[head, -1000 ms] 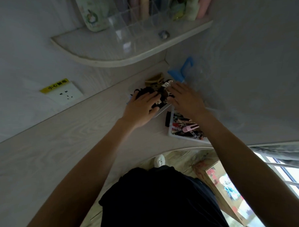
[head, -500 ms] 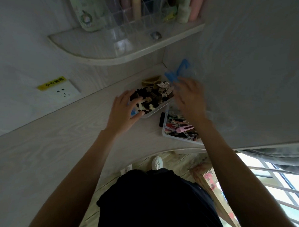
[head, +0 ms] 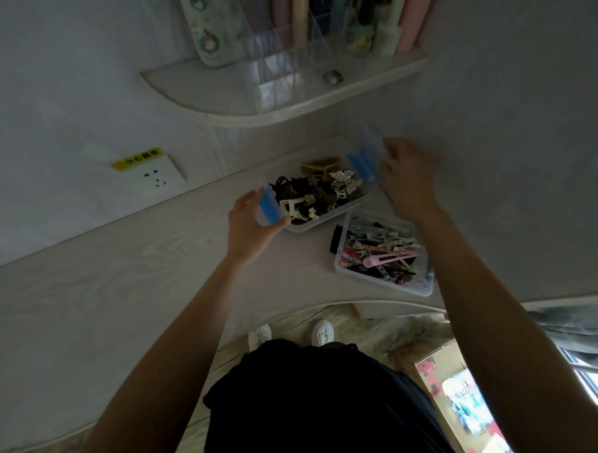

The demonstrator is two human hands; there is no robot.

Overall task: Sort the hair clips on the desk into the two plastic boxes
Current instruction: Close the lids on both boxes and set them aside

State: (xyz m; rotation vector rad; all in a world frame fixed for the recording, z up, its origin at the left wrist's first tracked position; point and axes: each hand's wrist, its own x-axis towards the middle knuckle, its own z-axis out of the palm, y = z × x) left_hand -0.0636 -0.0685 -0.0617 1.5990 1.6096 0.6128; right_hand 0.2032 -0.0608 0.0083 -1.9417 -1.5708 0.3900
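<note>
A clear plastic box (head: 302, 226) heaped with dark and beige claw clips (head: 318, 191) stands at the back of the pale wooden desk (head: 122, 285). My left hand (head: 251, 225) pinches the blue latch (head: 268, 206) at the box's left end between thumb and fingers. My right hand (head: 407, 178) is at the other blue latch (head: 361, 162), blurred, with its fingertips hidden. A second clear box (head: 342, 267) in front right holds flat clips, with a long pink clip (head: 389, 258) on top.
A black item (head: 336, 238) lies against the second box's left side. A wall (head: 527, 148) closes the right side. A corner shelf (head: 285, 110) with a clear organiser hangs above. A wall socket (head: 156, 176) is at the left, and a cardboard box (head: 448, 391) stands on the floor.
Both hands have left the top of the claw-clip box and moved apart to its two ends. My left hand has taken hold of the left blue latch.
</note>
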